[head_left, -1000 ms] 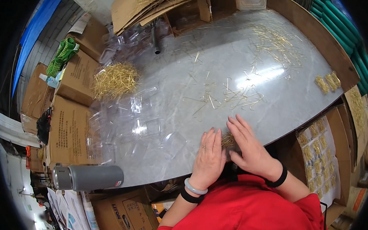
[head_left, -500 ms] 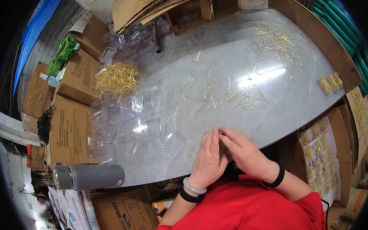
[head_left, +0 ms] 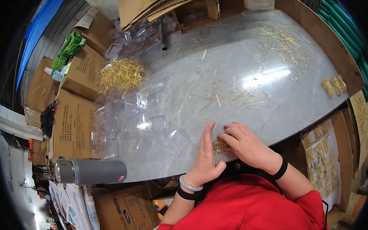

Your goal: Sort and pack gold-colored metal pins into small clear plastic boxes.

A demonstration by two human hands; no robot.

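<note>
At the table's near edge, a small bundle of gold wire hooks (head_left: pixel 219 147) lies between my two hands. My left hand (head_left: pixel 207 157) stands on edge along the bundle's left side, fingers straight and thumb spread away. From the right, my right hand (head_left: pixel 250 146) bends its fingers over the bundle's other end and grips it; its fingertips are partly hidden. Beyond the hands, loose gold hooks (head_left: pixel 250 96) are scattered on the grey tabletop (head_left: pixel 178 110). Clear plastic boxes (head_left: pixel 151 122) spread out left of my left hand.
A heap of gold hooks (head_left: pixel 122 75) sits at the left, by cardboard boxes (head_left: pixel 74 124). A grey bottle (head_left: pixel 95 172) lies at the near left edge. Finished-looking bundles (head_left: pixel 333 85) rest at the far right. Below, an open carton (head_left: pixel 323 158) holds rows of bundles.
My hands have parted from being pressed together. The left hand has straightened with its thumb spread, and the right has shifted right, exposing the bundle between them. The view has shifted slightly.
</note>
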